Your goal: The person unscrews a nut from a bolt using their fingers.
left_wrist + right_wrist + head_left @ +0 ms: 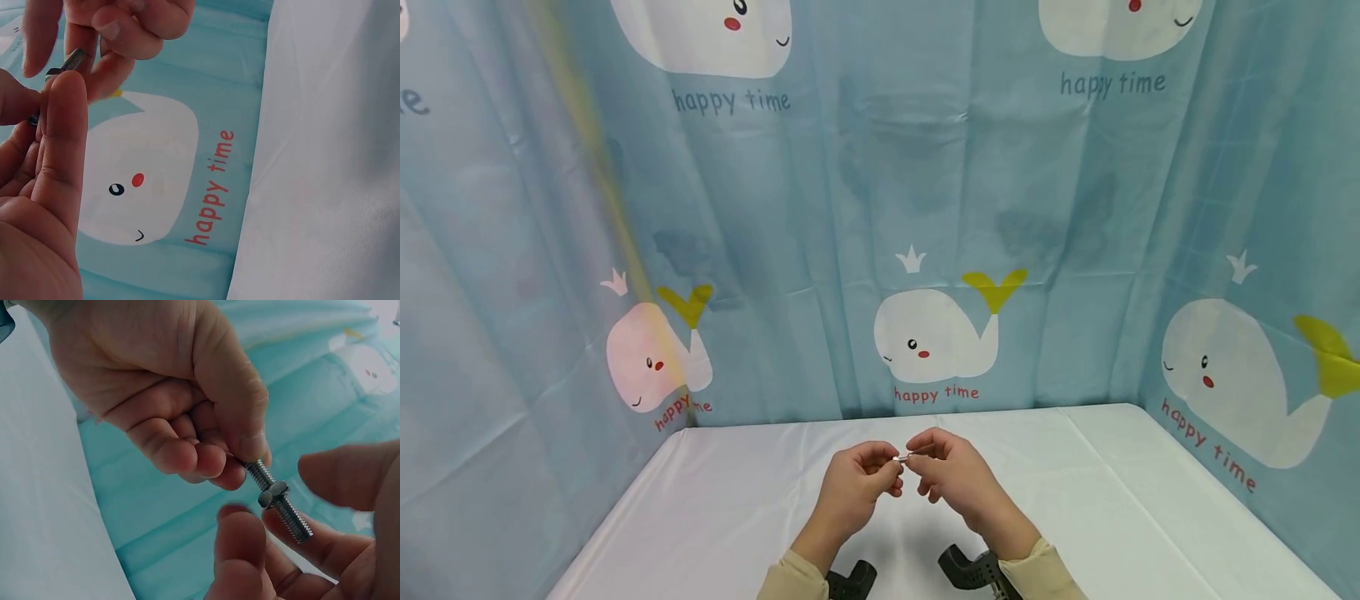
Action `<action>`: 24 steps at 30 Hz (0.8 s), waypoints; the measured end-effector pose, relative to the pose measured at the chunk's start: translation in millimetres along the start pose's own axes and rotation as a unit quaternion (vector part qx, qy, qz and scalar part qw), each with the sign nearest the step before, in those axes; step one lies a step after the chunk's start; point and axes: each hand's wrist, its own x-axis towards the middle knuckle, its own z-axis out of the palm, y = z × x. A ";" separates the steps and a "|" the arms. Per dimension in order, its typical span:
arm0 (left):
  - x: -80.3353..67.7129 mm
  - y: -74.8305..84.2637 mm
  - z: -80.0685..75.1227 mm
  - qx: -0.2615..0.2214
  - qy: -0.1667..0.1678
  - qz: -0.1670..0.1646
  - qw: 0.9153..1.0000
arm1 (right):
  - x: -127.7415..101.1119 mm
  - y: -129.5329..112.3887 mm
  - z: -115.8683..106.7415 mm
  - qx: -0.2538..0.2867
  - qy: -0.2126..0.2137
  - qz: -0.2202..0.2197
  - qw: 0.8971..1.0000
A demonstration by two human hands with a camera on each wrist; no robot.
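Observation:
A small silver bolt is held up between the two hands, above the table. My left hand pinches one end of it between thumb and fingers. Partway along the shaft sits a hex nut, with bare thread showing on both sides of it in the right wrist view. Around the nut and the free threaded end are the fingers of my right hand, spread apart; one fingertip is close beside the nut, and whether it touches is unclear. The pinched end is mostly hidden by the left fingers.
A white-covered table lies below the hands. Behind it and at both sides hangs a blue curtain printed with whales. Dark camera mounts are on both wrists.

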 end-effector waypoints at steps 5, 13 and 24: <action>-0.4 1.4 0.2 0.001 0.000 0.002 1.000 | 0.1 1.8 -1.1 -0.008 0.000 0.000 1.000; -0.6 0.7 0.4 -0.002 -0.001 0.001 1.000 | 0.1 0.7 1.5 -0.009 0.010 -0.019 1.000; -1.0 2.3 2.6 -0.005 -0.003 -0.003 1.000 | -0.6 4.1 1.0 -0.004 0.000 -0.005 1.000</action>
